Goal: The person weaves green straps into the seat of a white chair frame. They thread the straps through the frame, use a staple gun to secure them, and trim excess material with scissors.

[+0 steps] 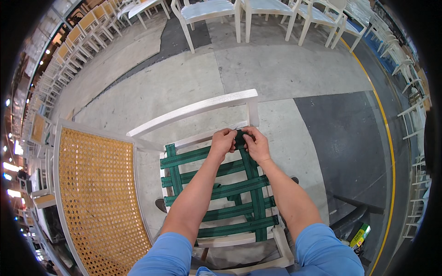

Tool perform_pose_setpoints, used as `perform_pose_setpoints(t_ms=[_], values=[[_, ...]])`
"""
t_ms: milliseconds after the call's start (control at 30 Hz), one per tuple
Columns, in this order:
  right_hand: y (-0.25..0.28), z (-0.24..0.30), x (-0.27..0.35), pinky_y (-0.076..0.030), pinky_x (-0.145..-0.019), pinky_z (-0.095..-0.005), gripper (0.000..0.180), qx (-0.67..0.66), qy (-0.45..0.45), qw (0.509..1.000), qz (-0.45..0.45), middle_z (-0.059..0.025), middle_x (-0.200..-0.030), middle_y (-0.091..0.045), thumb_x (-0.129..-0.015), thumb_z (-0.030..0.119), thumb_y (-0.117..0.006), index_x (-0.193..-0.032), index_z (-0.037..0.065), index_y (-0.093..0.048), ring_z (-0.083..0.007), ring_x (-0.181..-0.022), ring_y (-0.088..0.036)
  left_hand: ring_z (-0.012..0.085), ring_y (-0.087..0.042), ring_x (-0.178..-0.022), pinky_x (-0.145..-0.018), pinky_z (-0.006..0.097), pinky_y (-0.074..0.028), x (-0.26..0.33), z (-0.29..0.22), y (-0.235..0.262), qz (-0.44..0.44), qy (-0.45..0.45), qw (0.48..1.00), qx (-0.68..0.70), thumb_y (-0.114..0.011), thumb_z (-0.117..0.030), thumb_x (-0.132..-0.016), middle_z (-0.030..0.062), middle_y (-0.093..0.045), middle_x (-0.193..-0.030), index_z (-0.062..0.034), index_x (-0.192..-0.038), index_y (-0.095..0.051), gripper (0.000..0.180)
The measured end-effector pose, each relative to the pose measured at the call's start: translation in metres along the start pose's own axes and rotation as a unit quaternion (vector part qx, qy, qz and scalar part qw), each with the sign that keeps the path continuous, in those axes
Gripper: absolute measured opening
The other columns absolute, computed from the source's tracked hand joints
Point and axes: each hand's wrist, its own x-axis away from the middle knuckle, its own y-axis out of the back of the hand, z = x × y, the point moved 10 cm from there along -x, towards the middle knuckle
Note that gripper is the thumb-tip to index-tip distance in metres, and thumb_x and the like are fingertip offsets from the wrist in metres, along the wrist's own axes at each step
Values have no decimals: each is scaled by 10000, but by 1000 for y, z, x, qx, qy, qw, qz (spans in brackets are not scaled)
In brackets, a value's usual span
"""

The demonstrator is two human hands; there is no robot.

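Note:
A white wooden chair frame (195, 112) lies in front of me, with a woven cane backrest (99, 184) on its left side. Dark green webbing straps (235, 187) cross over and under each other on its open seat. At the seat's far right corner, my left hand (223, 142) pinches the end of a green webbing strap (239, 140) between thumb and fingers. My right hand (257, 145) grips the same strap end from the other side, its fingertips close to the left ones. Part of the strap end is hidden by my fingers.
White chairs (212, 10) stand in a row at the far side, some with clear wrapping on the seats. More chairs (83, 34) line the left, and others (414, 110) the right. A yellow line (390, 152) runs along the floor. A green and yellow package (360, 235) lies at lower right.

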Motion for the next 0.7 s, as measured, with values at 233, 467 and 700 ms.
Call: perform_pose_setpoints(t_ms=[233,467,700], values=[[-4,-1,-2,-483,-537,-259,144,21,16,1000,1,-28,-952,-650,-954,-3,-655,-1082,30,-712,-86,-630,-594,190,-654,-682,-609,325,-555,25,-40,14,-101,-270,938,-191,-710,-213,-933,67,-668,-812,-31,-1065,-727,226],[-1,-8,0,-524,-633,-293,189,-22,-34,998,-53,-78,-995,-648,-904,18,-714,-1093,26,-702,-141,-691,-623,324,-705,-870,-756,432,-560,20,-47,12,-149,-345,870,-319,-745,-212,-893,173,-721,-913,-34,-952,-766,188],[-6,21,-1,-553,-834,-462,310,315,124,940,-39,-181,-1073,-653,-938,85,-674,-1245,68,-709,-373,-928,-669,361,-701,-911,-824,467,-549,-26,-42,6,-160,-232,901,-330,-711,-200,-912,168,-735,-938,-60,-950,-763,154]])
